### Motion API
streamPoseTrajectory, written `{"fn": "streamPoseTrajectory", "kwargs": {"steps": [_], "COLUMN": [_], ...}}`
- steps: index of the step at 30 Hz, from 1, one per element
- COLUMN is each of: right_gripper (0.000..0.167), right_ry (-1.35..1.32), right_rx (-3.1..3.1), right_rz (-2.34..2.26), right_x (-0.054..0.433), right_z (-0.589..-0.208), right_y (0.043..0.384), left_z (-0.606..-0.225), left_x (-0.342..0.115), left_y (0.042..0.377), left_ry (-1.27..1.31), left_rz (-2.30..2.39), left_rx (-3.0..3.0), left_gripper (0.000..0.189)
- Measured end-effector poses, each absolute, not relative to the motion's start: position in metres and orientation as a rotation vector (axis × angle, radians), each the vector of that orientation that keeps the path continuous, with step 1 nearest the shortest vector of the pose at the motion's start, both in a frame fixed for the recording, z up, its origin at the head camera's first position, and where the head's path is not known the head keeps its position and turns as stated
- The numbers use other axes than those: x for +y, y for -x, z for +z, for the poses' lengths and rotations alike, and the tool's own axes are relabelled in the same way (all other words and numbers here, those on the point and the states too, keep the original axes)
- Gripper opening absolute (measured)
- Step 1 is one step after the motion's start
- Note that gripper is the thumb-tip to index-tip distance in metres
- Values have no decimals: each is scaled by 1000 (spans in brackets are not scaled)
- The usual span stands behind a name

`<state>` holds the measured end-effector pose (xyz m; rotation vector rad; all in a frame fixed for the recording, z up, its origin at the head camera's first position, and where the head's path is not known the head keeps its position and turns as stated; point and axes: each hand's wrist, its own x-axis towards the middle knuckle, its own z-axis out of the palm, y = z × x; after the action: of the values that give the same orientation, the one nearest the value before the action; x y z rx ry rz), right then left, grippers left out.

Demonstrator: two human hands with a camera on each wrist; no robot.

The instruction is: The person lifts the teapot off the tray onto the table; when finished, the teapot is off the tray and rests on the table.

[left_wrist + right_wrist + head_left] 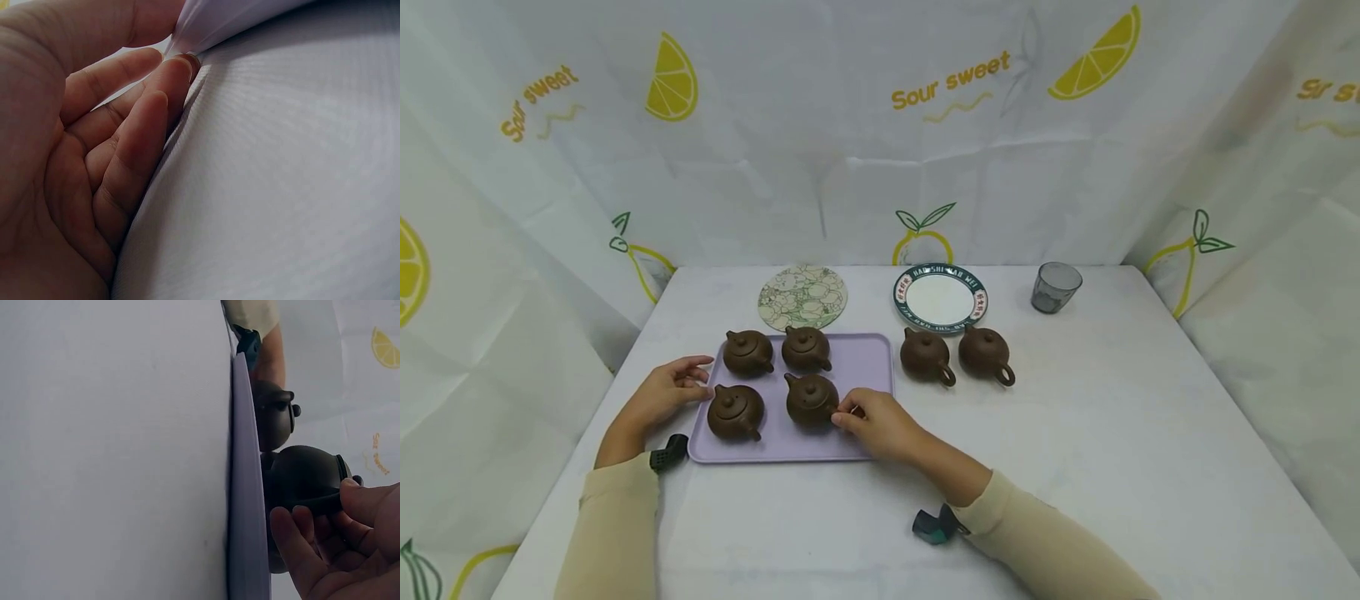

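Note:
My right hand (883, 423) pinches the handle of a brown teapot (811, 402) at the front middle of a lilac tray (850, 450). In the right wrist view, the thumb lies at the top of that teapot's handle (322, 505), with the fingers below. Three more brown teapots share the tray: one at front left (734, 412), one at back left (747, 353) and one at back middle (806, 348). At the tray's left edge rests my left hand (666, 393), fingers loosely bent. Its thumb (119, 28) touches the tray's rim in the left wrist view.
Right of the tray stand two brown teapots, one nearer (925, 356) and one farther right (985, 352). Behind them lie a round patterned mat (802, 297) and a dark-rimmed plate (940, 325). A grey glass (1057, 288) stands at back right, before a lemon-print curtain (820, 125).

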<state>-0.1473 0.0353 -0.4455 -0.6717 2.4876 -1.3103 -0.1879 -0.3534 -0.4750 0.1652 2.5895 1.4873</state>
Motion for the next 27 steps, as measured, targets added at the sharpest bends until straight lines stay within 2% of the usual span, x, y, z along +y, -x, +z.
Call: {"fn": "streamPoseTrajectory", "kwargs": {"steps": [15, 27], "right_gripper": [7, 17], "right_ry": [526, 425], "right_rx": [2523, 2677], "right_rz": [-1381, -1366], "right_x": [94, 157], "right_z": [-423, -397], "right_y": [159, 167], "left_z": [-477, -476], "left_x": [-356, -354], "left_y": [189, 188], "left_ry": [-165, -158], "left_rz": [1475, 1480], "left_rx": [2597, 2595], "left_gripper": [65, 65]}}
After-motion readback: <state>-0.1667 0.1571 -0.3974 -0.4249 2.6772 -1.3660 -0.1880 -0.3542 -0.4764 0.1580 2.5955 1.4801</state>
